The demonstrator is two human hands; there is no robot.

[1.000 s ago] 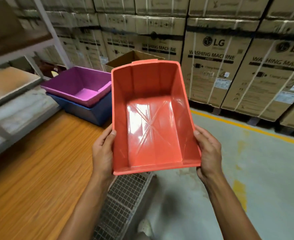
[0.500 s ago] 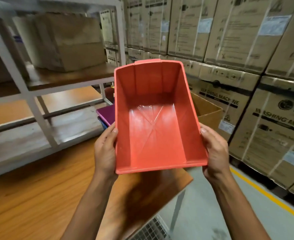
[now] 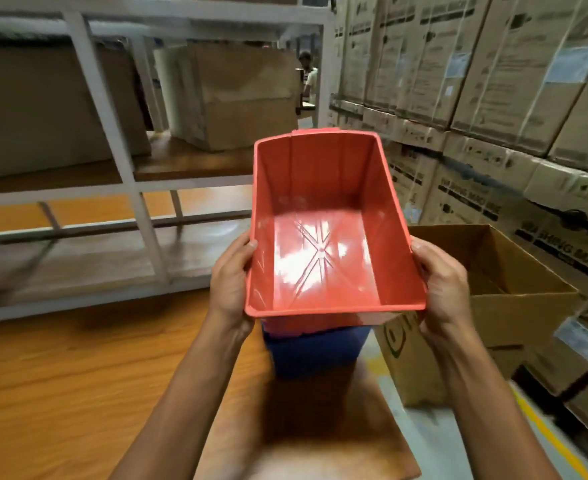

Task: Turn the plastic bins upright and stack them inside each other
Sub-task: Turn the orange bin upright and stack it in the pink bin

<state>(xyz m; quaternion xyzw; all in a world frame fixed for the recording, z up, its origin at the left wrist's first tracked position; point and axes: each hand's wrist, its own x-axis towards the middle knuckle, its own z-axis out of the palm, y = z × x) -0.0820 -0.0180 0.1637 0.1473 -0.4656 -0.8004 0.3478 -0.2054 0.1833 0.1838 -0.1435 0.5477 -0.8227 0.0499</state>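
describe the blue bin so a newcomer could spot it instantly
Start at the wooden table and follow both arms up to the red bin. Directly beneath it sits the blue bin, mostly hidden. It is the only dark blue object here.

The held bin [image 3: 323, 237] sits above another bin [image 3: 315, 351] on the tabletop [image 3: 77, 375], left hand [image 3: 231, 282] and right hand [image 3: 441, 285] on its sides. An open carton [image 3: 486, 306] stands right; shelving [image 3: 112, 168] stands behind.

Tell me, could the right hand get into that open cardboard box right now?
Probably not yet: the right hand is busy gripping the red bin. The open cardboard box sits just beside it, top unobstructed.
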